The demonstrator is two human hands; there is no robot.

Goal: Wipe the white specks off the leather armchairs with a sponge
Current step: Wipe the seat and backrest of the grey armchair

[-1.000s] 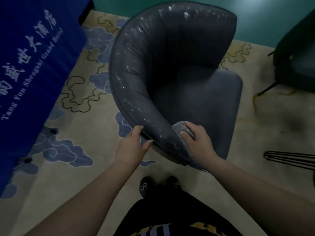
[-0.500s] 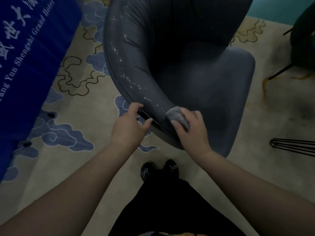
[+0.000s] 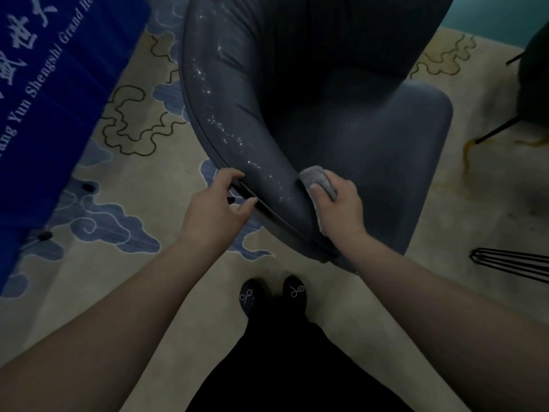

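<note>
Right hand [image 3: 338,208]: you're gripping the sponge [image 3: 318,179], pressed on the chair [image 3: 356,138] arm.
Left hand [image 3: 217,203]: your curled fingers hold the rim.
Specks [image 3: 219,126]: trailing toward 11 o'clock from the sponge.

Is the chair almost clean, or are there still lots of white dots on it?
Not nearly clean yet. Only the near end of the armchair arm looks free of dots. The right hand presses the grey sponge there, while the left hand grips the rim. A long trail of white specks runs up the arm, and a second chair waits at the right.
</note>
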